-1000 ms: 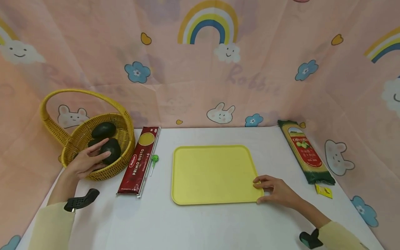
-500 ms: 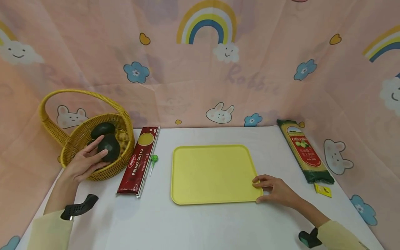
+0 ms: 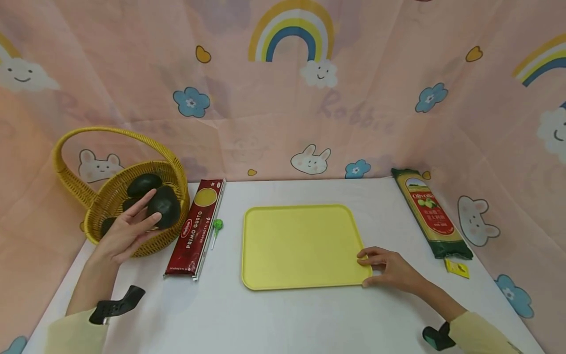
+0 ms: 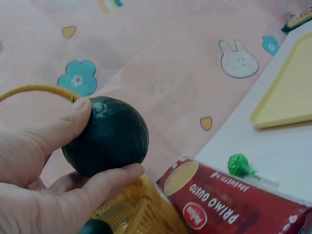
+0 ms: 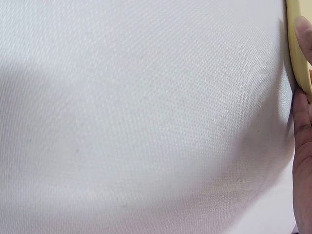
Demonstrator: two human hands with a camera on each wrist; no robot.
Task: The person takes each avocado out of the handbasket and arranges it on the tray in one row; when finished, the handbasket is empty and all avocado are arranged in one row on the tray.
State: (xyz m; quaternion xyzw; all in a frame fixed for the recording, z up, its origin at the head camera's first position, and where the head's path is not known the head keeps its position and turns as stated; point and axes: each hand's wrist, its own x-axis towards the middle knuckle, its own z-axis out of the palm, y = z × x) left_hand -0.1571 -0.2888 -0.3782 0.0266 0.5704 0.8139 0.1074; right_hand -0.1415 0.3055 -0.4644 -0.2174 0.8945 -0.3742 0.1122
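My left hand (image 3: pixel 128 231) holds a dark green avocado (image 3: pixel 163 207) between thumb and fingers, over the front right part of a yellow wicker basket (image 3: pixel 179 189). In the left wrist view the avocado (image 4: pixel 109 136) looks round and smooth, the thumb on one side and fingers below. Several more avocados lie in the basket, one (image 3: pixel 144 185) at the back; others are partly hidden by the hand. My right hand (image 3: pixel 393 270) pinches the right edge of a yellow tray (image 3: pixel 300 248) near its front corner. At the right wrist view's edge, the fingers (image 5: pixel 303 117) touch the tray's rim.
A red spaghetti pack (image 3: pixel 194 228) lies right of the basket, with a green lollipop (image 3: pixel 217 224) beside it. At the far right lie a green and yellow pasta pack (image 3: pixel 431 214) and a small yellow packet (image 3: pixel 457 268). A pink printed cloth (image 3: pixel 265 118) rises behind the white table (image 3: pixel 247 319).
My left hand has lifted the avocado slightly and shifted it right within the basket's opening, uncovering another avocado at the left. The right hand and tray have stayed in place.
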